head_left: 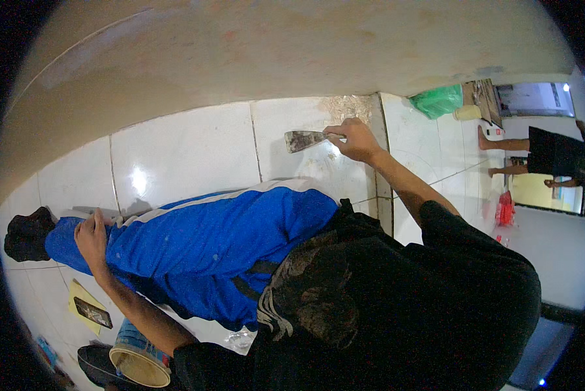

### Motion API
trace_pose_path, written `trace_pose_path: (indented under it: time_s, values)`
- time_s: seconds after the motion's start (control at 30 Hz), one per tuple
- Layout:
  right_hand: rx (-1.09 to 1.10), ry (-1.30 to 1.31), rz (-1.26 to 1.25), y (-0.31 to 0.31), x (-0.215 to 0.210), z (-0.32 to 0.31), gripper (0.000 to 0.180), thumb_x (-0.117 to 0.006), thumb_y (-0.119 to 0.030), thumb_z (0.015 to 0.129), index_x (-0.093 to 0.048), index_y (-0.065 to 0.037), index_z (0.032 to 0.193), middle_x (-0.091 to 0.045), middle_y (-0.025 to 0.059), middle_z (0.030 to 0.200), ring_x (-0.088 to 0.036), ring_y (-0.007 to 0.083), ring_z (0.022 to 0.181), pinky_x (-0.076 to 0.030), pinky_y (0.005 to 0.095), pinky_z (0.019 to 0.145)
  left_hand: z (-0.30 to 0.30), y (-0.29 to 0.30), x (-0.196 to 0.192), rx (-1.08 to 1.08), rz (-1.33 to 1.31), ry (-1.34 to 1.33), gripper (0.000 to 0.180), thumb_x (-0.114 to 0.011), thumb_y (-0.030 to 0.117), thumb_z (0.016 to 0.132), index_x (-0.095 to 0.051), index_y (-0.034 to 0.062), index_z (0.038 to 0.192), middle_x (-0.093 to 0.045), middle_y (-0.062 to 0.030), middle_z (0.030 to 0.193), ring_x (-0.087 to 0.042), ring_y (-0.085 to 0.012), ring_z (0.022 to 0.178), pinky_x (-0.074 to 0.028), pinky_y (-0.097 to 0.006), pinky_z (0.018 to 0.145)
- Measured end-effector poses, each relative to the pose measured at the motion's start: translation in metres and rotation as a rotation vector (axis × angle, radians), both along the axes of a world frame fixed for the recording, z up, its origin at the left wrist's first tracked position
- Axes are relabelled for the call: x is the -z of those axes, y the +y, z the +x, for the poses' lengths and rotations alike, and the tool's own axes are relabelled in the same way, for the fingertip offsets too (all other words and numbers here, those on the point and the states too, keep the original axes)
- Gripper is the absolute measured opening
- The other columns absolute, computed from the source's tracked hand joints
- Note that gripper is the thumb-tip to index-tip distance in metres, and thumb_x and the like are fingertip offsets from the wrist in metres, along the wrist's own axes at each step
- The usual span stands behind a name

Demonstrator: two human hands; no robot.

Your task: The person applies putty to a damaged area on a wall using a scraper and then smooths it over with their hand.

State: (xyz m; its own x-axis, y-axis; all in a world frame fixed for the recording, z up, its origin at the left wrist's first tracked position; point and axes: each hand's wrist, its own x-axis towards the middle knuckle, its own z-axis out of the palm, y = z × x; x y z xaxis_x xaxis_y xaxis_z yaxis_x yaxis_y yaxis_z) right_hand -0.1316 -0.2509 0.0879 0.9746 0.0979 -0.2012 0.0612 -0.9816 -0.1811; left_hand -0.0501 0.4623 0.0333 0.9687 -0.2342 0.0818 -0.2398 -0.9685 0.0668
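Observation:
My right hand [356, 139] is closed round the handle of a putty knife [303, 141]. Its broad blade, smeared with grey-white residue, points left over the white floor tiles [181, 159]. It looks just above or on the tiles; I cannot tell which. A patch of pale scrapings [346, 107] lies beyond this hand, at the foot of the wall. My left hand [91, 238] rests with its fingers stretched out across the lower leg of my blue trousers [220, 228], near the dark-covered foot [28, 233]. Nothing shows in that hand.
A beige wall [292, 52] runs along the top. At lower left are a blue bucket [144, 348] and a phone [93, 312] on yellow paper [77, 294]. A green plastic bag [439, 101] and a red bag [505, 210] lie to the right, where another person [556, 150] stands.

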Motion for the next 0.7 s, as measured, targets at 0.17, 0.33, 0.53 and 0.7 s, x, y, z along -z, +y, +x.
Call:
trace_pose_path:
  time_s: [0.17,0.33,0.53,0.7]
  values:
    - [0.184,0.004,-0.195,-0.062,-0.005,-0.005,0.024,-0.069,-0.027,0.089,-0.077,-0.019,0.111,-0.068,0.0189,0.078,-0.065,0.0383,0.08,-0.053,0.0493,0.08,0.002,-0.001,0.015,0.021,-0.043,-0.048,0.045,-0.048,0.032,0.104,-0.071,0.0027,0.08,-0.072,-0.0107,0.079,-0.067,-0.0317,0.08,-0.047,-0.044,0.091]
    - [0.138,-0.118,-0.479,-0.081,-0.041,-0.001,0.029,-0.071,-0.023,0.086,-0.077,-0.018,0.114,-0.069,0.0209,0.081,-0.067,0.0367,0.078,-0.055,0.0461,0.075,-0.001,-0.008,-0.014,-0.095,-0.053,0.093,0.043,-0.048,0.032,0.104,-0.071,0.001,0.084,-0.071,-0.0137,0.081,-0.066,-0.0334,0.081,-0.047,-0.044,0.091]
    - [-0.118,-0.039,-0.016,0.017,-0.022,0.005,0.018,-0.066,-0.023,0.091,-0.077,-0.015,0.104,-0.069,0.0196,0.084,-0.064,0.034,0.081,-0.05,0.0454,0.079,0.001,-0.008,-0.006,-0.134,-0.08,0.172,0.042,-0.048,0.031,0.104,-0.071,0.0007,0.086,-0.07,-0.0155,0.081,-0.066,-0.0353,0.08,-0.047,-0.045,0.089]
    - [-0.169,-0.034,-0.036,0.069,0.003,-0.001,0.016,-0.065,-0.026,0.09,-0.075,-0.027,0.103,-0.067,0.0119,0.083,-0.064,0.0361,0.083,-0.053,0.05,0.066,0.002,-0.002,0.001,-0.044,-0.081,0.088,0.041,-0.048,0.031,0.103,-0.07,0.0007,0.084,-0.07,-0.0163,0.081,-0.065,-0.036,0.08,-0.047,-0.046,0.09]
